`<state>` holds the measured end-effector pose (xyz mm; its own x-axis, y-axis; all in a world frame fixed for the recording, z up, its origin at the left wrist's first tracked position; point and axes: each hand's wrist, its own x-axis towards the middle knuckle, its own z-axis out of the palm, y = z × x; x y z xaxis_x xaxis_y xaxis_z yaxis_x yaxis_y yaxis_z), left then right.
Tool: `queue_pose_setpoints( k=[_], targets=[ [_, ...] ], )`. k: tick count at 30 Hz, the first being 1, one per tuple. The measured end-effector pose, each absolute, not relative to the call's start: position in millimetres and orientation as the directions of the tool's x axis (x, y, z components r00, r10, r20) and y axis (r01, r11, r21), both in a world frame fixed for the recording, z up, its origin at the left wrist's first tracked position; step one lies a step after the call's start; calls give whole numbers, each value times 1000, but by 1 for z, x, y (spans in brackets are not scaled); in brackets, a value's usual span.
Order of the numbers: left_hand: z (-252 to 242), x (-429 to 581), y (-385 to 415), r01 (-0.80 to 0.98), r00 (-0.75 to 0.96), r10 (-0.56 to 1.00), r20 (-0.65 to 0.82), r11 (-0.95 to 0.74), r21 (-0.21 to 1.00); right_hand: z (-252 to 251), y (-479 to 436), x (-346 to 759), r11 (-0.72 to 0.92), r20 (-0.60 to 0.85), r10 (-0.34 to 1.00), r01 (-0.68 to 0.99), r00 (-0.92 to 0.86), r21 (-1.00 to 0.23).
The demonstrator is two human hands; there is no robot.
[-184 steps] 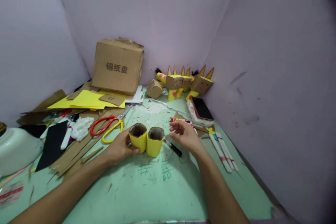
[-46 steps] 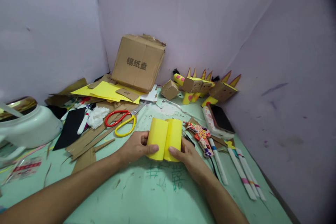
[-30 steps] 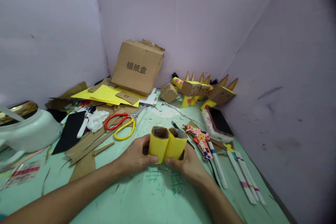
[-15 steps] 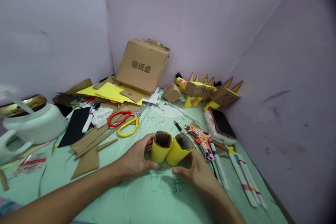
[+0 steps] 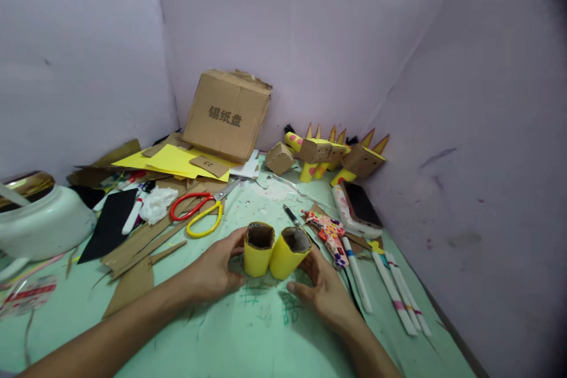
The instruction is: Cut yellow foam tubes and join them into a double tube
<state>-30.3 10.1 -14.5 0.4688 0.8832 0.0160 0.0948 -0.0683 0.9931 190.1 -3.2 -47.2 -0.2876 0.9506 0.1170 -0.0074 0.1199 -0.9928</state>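
Note:
Two short cardboard tubes wrapped in yellow paper stand side by side on the green tabletop, open ends up. My left hand (image 5: 217, 269) is curved beside the left yellow tube (image 5: 257, 261), its fingertips at the tube's far left side and its thumb a little off the front. At the right yellow tube (image 5: 283, 261), which looks slightly slanted, my right hand (image 5: 325, 289) has its fingers partly hidden behind the tube. The right thumb is stretched out in front, apart from the paper. Neither hand is closed around a tube.
Scissors (image 5: 204, 215) lie beyond my left hand, near cardboard scraps (image 5: 133, 286) and yellow paper (image 5: 170, 160). A cardboard box (image 5: 228, 112) leans on the back wall. Yellow cardboard animals (image 5: 363, 159), a phone (image 5: 361, 204), a patterned glue gun (image 5: 330, 233) and markers (image 5: 394, 295) are at right.
The view has shifted, so everything sits further left in the picture. My left thumb has come away from the front of the left tube. My right thumb stays apart from the right tube.

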Motion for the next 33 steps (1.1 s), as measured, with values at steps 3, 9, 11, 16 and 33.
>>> queue_pose_setpoints(
  k=[3,9,11,16,33],
  targets=[
    [-14,-28,10,172,441,897,13,-99,980,-44,-1,185,163,148,951,34,-271,-986],
    [-18,-19,11,280,368,929,-25,-85,956,-46,2,177,220,182,959,170,-215,-960],
    [-19,-17,9,258,346,938,-41,-53,965,-46,0,176,233,192,965,245,-179,-941],
    [-14,-13,-4,255,304,952,-40,-41,966,-45,-14,177,234,195,968,286,-156,-929],
    [-21,-9,-19,287,348,937,-14,-92,954,-51,-28,179,272,227,961,412,-155,-870]
  ],
)
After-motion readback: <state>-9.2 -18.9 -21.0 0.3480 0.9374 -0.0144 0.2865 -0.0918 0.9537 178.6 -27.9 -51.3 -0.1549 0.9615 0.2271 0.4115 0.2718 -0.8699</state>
